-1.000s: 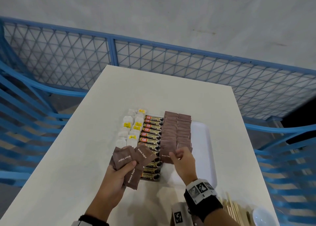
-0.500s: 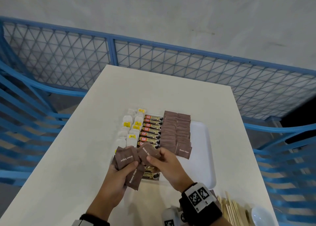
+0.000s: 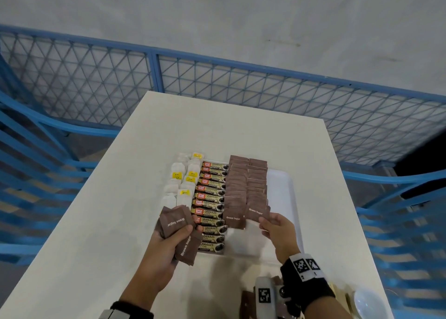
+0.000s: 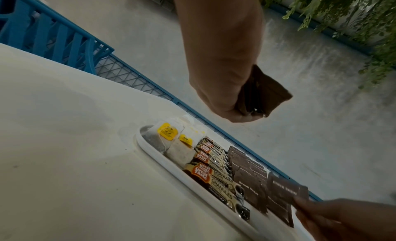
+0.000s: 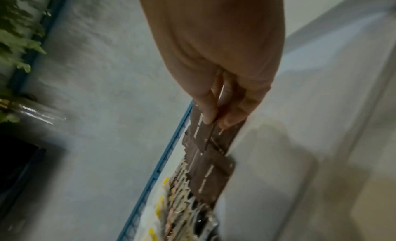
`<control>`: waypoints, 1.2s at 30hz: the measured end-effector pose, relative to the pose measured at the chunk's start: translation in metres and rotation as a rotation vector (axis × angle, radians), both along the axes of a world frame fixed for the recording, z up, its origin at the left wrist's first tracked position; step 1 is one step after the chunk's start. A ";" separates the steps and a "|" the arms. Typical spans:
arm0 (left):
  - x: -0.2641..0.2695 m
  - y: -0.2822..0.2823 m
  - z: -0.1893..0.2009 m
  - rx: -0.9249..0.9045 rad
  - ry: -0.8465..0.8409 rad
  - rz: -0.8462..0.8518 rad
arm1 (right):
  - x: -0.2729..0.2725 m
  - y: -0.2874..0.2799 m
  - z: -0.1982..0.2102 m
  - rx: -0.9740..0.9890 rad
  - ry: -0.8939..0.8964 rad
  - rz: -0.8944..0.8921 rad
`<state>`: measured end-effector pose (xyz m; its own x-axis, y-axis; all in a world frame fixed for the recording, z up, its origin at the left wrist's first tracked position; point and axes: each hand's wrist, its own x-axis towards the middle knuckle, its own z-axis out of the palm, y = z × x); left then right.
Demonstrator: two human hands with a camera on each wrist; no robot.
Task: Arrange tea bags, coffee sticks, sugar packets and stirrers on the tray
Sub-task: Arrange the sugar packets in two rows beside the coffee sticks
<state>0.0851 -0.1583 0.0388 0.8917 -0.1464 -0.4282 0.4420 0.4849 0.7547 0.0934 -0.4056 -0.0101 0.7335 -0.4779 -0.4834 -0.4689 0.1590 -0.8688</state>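
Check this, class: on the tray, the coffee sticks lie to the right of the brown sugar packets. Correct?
No. In the head view the coffee sticks lie to the left of the brown sugar packets on the tray, between them and the tea bags.

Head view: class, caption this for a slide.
Right hand lays a brown sugar packet on the tray; left hand holds more.
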 end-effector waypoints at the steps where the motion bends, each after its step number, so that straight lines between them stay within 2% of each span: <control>1: 0.000 -0.001 0.000 0.001 0.003 0.002 | 0.000 -0.005 -0.005 -0.067 0.045 -0.005; 9: 0.000 -0.001 0.001 0.010 0.006 0.016 | 0.010 -0.006 -0.021 -0.412 0.150 0.023; 23: 0.001 -0.001 -0.001 -0.004 0.029 0.035 | 0.016 0.002 -0.020 -0.489 0.097 0.019; 27: 0.001 -0.005 0.001 -0.013 0.030 0.029 | 0.012 0.013 -0.009 -0.593 -0.018 0.035; 29: 0.001 -0.008 0.002 -0.024 0.028 0.022 | 0.008 0.027 0.009 -0.566 -0.098 0.136; 31: 0.002 -0.011 0.004 -0.030 0.026 0.017 | 0.002 0.043 0.032 -0.486 -0.102 0.394; 33: 0.002 -0.013 0.004 -0.017 0.018 0.022 | -0.004 0.060 0.052 -0.321 -0.074 0.672; 36: 0.001 -0.015 0.008 0.029 -0.021 0.013 | -0.013 0.077 0.062 -0.080 -0.047 0.890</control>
